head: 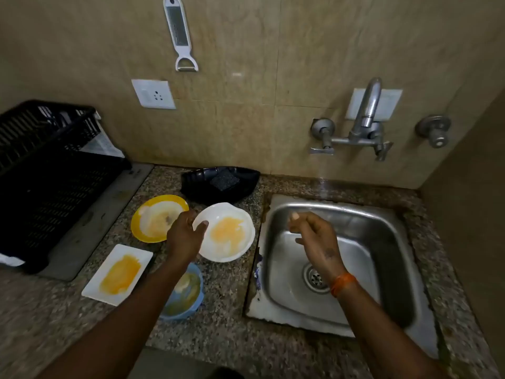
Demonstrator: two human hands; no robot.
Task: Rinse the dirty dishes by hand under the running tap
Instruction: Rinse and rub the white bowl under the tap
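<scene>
No dish is rinsed yet. The round white smeared plate [228, 232] is gripped at its rim by the left hand [185, 236], on the speckled granite counter [226, 318]. The right hand [314, 236] hangs loosely curled, holding nothing, over the steel sink [388, 242]. Three soiled dishes wait alongside.

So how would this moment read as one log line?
left hand: grips white plate | right hand: empty, over sink | tap: running

Black crate [46, 170] sits left on the counter, grater [178, 31] hangs above a wall socket [153, 93]
</scene>
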